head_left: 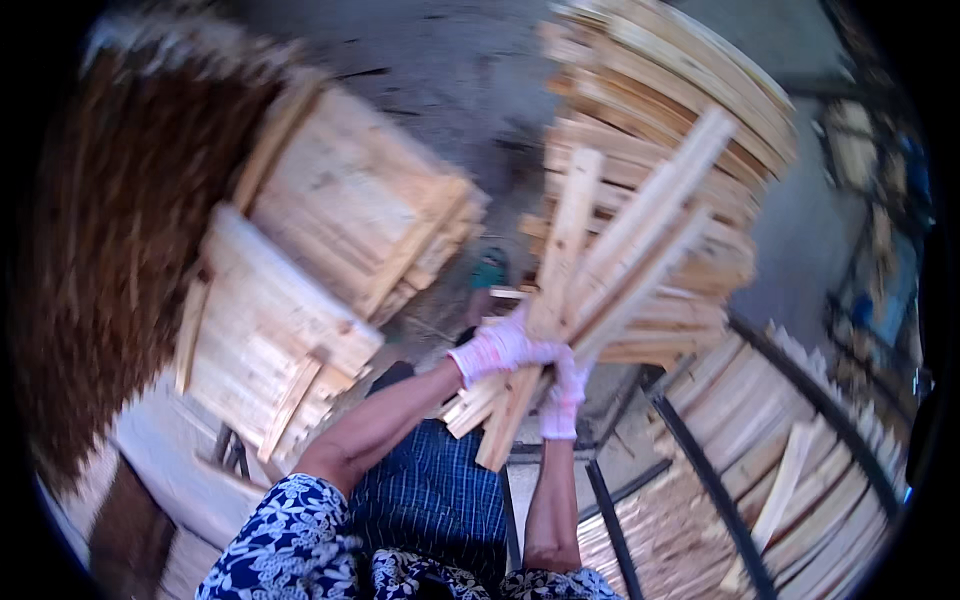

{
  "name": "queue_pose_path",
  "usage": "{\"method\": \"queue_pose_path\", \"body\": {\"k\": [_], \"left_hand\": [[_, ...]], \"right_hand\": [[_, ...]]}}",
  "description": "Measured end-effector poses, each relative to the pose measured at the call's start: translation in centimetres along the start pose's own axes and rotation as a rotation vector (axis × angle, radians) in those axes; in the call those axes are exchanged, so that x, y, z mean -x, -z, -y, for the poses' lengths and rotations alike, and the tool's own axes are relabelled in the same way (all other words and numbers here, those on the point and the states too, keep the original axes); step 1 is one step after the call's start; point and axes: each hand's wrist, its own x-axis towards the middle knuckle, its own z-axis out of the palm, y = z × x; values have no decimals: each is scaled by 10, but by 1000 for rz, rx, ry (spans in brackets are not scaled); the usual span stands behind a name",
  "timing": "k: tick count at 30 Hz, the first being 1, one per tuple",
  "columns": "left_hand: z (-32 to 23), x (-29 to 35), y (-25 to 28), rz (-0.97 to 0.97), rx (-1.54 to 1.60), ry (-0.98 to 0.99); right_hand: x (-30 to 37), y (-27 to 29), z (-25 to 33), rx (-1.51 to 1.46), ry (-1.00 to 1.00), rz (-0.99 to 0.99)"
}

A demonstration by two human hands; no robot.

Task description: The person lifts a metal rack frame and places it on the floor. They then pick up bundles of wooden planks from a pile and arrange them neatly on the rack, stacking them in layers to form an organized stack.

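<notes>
A fanned bundle of several long, pale wooden slats (645, 222) slants from my lap toward the far right. My left hand (496, 347), in a white and pink glove, wraps over the slats near their lower ends. On their right side my right hand (565, 396), in the same kind of glove, is closed around the bundle; its fingers are partly hidden. One slat (568, 225) stands apart to the left of the others at the top. Just beyond the bundle rises a tall stack of wooden boards (665, 75). The slats overlap this stack in view.
Two piles of boards (335, 190) are at the left, beside a large brown, rough-edged stack (150, 230). Dark metal bars (715, 480) form a rack around more slats (800, 465) at the lower right. A green shoe (489, 268) shows on the grey floor (440, 75).
</notes>
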Motion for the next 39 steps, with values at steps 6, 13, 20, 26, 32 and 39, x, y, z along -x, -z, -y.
{"method": "queue_pose_path", "body": {"k": [6, 13, 20, 26, 32, 39], "left_hand": [[32, 97, 58, -136, 521, -166], [146, 165, 36, -634, 1070, -19], [86, 88, 200, -1052, 923, 15], [139, 30, 263, -1102, 507, 323], [141, 50, 246, -1121, 749, 162], [176, 46, 251, -1137, 462, 245]], "right_hand": [[35, -51, 2, 347, 67, 385], [83, -159, 2, 874, -72, 815], [-38, -348, -1, 1343, 522, 843], [-96, -403, -40, 1547, 852, 844], [-115, -393, -38, 1591, 785, 789], [-58, -323, -6, 1456, 781, 790]]}}
